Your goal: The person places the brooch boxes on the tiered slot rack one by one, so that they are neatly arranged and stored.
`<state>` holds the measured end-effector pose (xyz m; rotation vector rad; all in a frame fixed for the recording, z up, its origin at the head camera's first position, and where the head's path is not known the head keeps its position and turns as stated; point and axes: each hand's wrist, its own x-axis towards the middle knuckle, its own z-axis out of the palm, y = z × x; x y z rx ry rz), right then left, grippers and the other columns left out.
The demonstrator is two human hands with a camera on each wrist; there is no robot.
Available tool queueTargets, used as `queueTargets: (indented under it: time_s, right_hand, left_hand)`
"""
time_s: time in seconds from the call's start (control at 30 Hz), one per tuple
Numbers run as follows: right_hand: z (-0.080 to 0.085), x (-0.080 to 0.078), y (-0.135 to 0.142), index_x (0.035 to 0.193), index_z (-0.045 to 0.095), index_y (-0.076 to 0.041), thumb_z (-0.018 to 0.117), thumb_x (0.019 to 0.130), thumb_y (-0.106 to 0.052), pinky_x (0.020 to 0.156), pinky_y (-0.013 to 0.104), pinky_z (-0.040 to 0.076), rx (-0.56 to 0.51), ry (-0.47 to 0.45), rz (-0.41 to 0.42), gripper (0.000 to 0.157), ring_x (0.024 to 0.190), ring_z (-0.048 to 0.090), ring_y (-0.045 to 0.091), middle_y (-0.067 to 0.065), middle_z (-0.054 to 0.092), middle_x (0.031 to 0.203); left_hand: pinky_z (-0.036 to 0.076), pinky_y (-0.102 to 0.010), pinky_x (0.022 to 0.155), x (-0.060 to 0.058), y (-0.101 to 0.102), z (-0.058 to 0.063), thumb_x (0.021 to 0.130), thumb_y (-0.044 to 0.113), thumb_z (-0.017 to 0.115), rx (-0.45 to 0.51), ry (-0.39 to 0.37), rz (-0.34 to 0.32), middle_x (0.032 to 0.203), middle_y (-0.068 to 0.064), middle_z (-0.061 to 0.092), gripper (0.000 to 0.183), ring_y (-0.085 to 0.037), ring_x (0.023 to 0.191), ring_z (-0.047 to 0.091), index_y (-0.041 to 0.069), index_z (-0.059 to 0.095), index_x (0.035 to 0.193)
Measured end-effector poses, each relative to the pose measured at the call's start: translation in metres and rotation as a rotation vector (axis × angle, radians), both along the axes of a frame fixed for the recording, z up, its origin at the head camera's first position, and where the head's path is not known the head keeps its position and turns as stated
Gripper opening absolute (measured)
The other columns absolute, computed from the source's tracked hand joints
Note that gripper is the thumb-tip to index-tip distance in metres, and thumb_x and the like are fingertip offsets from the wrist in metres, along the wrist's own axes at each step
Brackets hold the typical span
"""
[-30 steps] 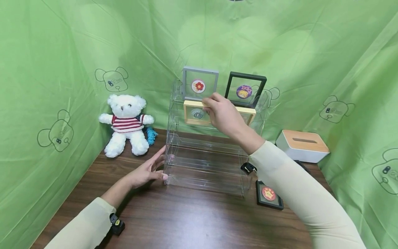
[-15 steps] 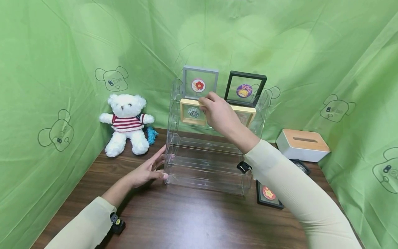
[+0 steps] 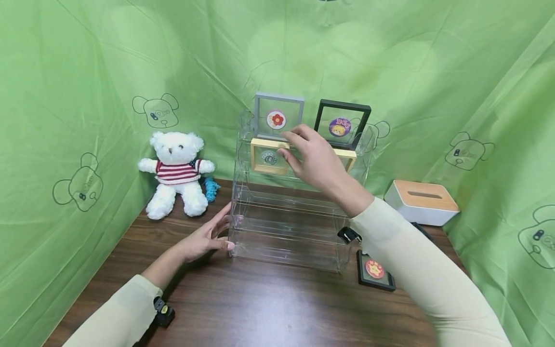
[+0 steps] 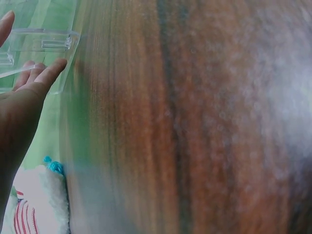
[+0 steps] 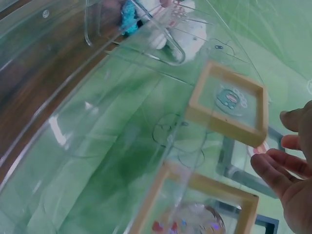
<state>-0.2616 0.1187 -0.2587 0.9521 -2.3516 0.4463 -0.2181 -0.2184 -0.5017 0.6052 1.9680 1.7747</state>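
Observation:
A clear acrylic tiered rack [image 3: 286, 255] stands on the wooden table. My left hand [image 3: 197, 245] rests against its lower left side, fingers extended and thumb apart from them. On an upper tier, a light wood frame [image 3: 269, 157] with a small round picture stands upright at the left. My right hand [image 3: 318, 161] is just right of this frame, thumb and fingers parted; in the right wrist view the fingers [image 5: 268, 170] are apart from the frame's corner. A second wood frame [image 3: 348, 159] is partly hidden behind that hand. Above stand a grey frame [image 3: 277, 115] and a black frame [image 3: 342, 125].
Another black frame [image 3: 375, 271] with a red round picture lies flat to the right of the rack. Farther right is a tissue box [image 3: 420, 202] with a wooden lid. A white teddy bear [image 3: 175, 168] sits at the left, blue cord [image 3: 211, 189] beside it. Green cloth [image 3: 433, 72] hangs behind.
The left wood frame has shifted slightly left along its tier. My right hand has then let go of it and drawn back a little to the right. The left hand has stayed put.

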Motion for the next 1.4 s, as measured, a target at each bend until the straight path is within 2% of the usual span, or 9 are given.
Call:
queueTargets:
  time_s: [0.13, 0.3, 0.43, 0.57, 0.73, 0.97, 1.17, 1.27, 1.4]
  right_hand:
    - [0.005, 0.0, 0.011, 0.139, 0.073, 0.0, 0.076, 0.106, -0.021, 0.094, 0.045, 0.063, -0.034, 0.044, 0.027, 0.039, 0.106, 0.072, 0.033, 0.017, 0.072, 0.126]
    - [0.011, -0.001, 0.028, 0.138, 0.074, 0.001, 0.077, 0.106, -0.02, 0.087, 0.046, 0.063, -0.055, 0.076, 0.023, 0.038, 0.098, 0.071, 0.034, 0.019, 0.072, 0.125]
    - [0.016, 0.001, 0.045, 0.137, 0.074, 0.002, 0.078, 0.105, -0.019, 0.088, 0.05, 0.062, -0.065, 0.113, 0.02, 0.039, 0.101, 0.071, 0.037, 0.021, 0.072, 0.124]
    - [0.019, 0.005, 0.065, 0.138, 0.074, 0.002, 0.079, 0.104, -0.019, 0.089, 0.052, 0.061, -0.07, 0.134, 0.002, 0.04, 0.105, 0.071, 0.039, 0.021, 0.073, 0.124]
    - [0.018, 0.01, 0.093, 0.138, 0.076, -0.002, 0.081, 0.103, -0.017, 0.082, 0.049, 0.059, -0.095, 0.127, -0.042, 0.038, 0.097, 0.07, 0.038, 0.02, 0.074, 0.124]
    - [0.008, 0.015, 0.131, 0.136, 0.077, -0.002, 0.083, 0.1, -0.012, 0.074, 0.044, 0.052, -0.124, 0.181, -0.063, 0.038, 0.086, 0.066, 0.034, 0.02, 0.074, 0.114]
    - [-0.008, 0.017, 0.162, 0.13, 0.08, -0.003, 0.087, 0.092, -0.005, 0.076, 0.036, 0.053, -0.175, 0.232, -0.07, 0.039, 0.082, 0.071, 0.033, 0.018, 0.078, 0.112]
    - [-0.016, 0.02, 0.178, 0.129, 0.08, -0.003, 0.088, 0.09, -0.004, 0.076, 0.029, 0.054, -0.172, 0.217, -0.098, 0.04, 0.08, 0.073, 0.033, 0.017, 0.079, 0.113]
    - [-0.027, 0.026, 0.198, 0.13, 0.08, -0.003, 0.087, 0.093, -0.006, 0.072, 0.022, 0.058, -0.129, 0.142, -0.158, 0.039, 0.078, 0.076, 0.032, 0.016, 0.079, 0.115]
  left_hand:
    - [0.024, -0.075, 0.131, 0.0, 0.0, 0.0, 0.101, 0.01, 0.079, -0.001, 0.0, 0.0, 0.182, -0.031, 0.009, 0.118, -0.058, 0.169, 0.005, 0.036, -0.006, 0.179]
    - [0.027, -0.074, 0.13, 0.001, 0.001, 0.001, 0.101, 0.01, 0.079, -0.005, 0.0, 0.004, 0.181, -0.032, 0.009, 0.118, -0.058, 0.168, 0.005, 0.037, -0.005, 0.179]
    - [0.025, -0.074, 0.13, 0.001, 0.001, 0.002, 0.101, 0.009, 0.079, 0.003, -0.012, 0.004, 0.182, -0.031, 0.006, 0.119, -0.058, 0.169, 0.003, 0.036, -0.007, 0.179]
    - [0.023, -0.074, 0.131, 0.001, 0.001, 0.002, 0.101, 0.009, 0.079, 0.006, -0.03, 0.008, 0.183, -0.03, 0.003, 0.119, -0.057, 0.169, 0.001, 0.036, -0.008, 0.179]
    - [0.024, -0.074, 0.131, 0.0, 0.0, 0.001, 0.101, 0.009, 0.079, -0.008, -0.023, 0.012, 0.183, -0.03, 0.005, 0.119, -0.057, 0.169, 0.002, 0.036, -0.007, 0.179]
    - [0.031, -0.074, 0.129, 0.0, 0.0, 0.0, 0.101, 0.01, 0.079, -0.019, 0.001, 0.011, 0.181, -0.031, 0.011, 0.117, -0.058, 0.168, 0.006, 0.037, -0.006, 0.179]
    - [0.026, -0.074, 0.13, 0.001, 0.0, 0.0, 0.101, 0.008, 0.079, -0.013, -0.01, 0.006, 0.182, -0.032, 0.005, 0.119, -0.059, 0.168, 0.002, 0.034, -0.008, 0.179]
    - [0.023, -0.074, 0.13, 0.002, -0.001, 0.001, 0.101, 0.008, 0.079, -0.011, -0.026, 0.006, 0.182, -0.032, 0.003, 0.12, -0.058, 0.169, 0.0, 0.034, -0.009, 0.178]
    - [0.023, -0.074, 0.13, 0.001, -0.001, 0.001, 0.102, 0.009, 0.079, -0.012, -0.025, 0.008, 0.182, -0.032, 0.003, 0.119, -0.057, 0.169, 0.0, 0.035, -0.009, 0.178]
